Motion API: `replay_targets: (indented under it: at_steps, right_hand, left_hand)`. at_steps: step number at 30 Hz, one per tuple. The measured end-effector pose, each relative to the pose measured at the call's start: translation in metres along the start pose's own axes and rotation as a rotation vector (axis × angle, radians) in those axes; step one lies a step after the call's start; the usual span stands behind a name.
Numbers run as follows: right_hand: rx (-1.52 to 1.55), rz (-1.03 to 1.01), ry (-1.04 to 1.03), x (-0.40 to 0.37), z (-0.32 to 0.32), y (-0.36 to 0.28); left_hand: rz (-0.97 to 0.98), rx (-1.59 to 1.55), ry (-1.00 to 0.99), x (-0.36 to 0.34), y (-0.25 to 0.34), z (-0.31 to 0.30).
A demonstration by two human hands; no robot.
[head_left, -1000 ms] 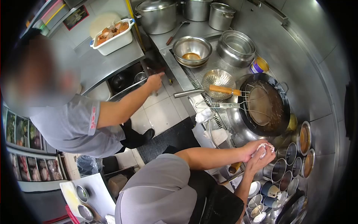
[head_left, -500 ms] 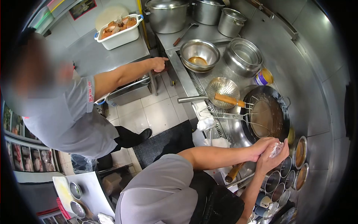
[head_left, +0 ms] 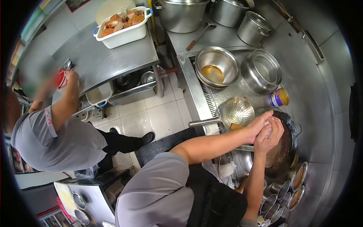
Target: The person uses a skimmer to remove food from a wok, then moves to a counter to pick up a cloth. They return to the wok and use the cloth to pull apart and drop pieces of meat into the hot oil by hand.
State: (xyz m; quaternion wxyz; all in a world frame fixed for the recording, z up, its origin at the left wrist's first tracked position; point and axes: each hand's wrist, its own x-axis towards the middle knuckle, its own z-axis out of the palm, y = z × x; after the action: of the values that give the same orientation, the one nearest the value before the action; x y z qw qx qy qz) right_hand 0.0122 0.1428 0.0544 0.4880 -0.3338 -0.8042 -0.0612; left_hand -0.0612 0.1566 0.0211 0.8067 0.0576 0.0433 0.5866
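Pressing a pale lump [head_left: 269, 130] between two bare palms, the person at the range works above the wok [head_left: 294, 143], whose brown liquid [head_left: 280, 156] shows beneath the wrists. The left hand [head_left: 258, 128] is laid along one side, its fingers nearly straight and close together; the right hand [head_left: 269, 141] curls round the other. No wide gap shows between the palms, and the lump, mostly hidden, is visible only as a small whitish patch; its substance cannot be told.

Clock positions are read from the joined hands, twelve being the top of the view. At ten o'clock lies a perforated strainer ladle [head_left: 237, 109], its handle pointing to nine; near eleven, a steel mixing bowl [head_left: 228, 61] containing amber liquid [head_left: 212, 74]; at twelve, a broad steel pot [head_left: 251, 75]; just short of one, an open purple-and-yellow tin [head_left: 280, 97]. Round steel containers [head_left: 280, 188] cluster between five and six. A co-worker [head_left: 60, 138] stands well apart at nine, one hand [head_left: 72, 76] raised beside a red-edged item [head_left: 62, 79].

The step in hand appears to be two-palmed squeezing or shaping. Any change of hold would, in judgement, call for even pressure and a supporting palm beneath the lump, lest it slip into the liquid.
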Motion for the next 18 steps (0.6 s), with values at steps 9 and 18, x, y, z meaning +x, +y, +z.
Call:
replay_targets:
  at_steps: [9, 18]
  right_hand:
    - [-0.031, -0.082, -0.088, 0.032, 0.076, 0.007]
    - [-0.045, -0.062, -0.113, 0.026, 0.106, 0.031]
  left_hand:
    - [-0.01, 0.03, 0.102, 0.02, 0.077, -0.03]
    - [0.029, 0.126, 0.184, 0.051, 0.078, -0.07]
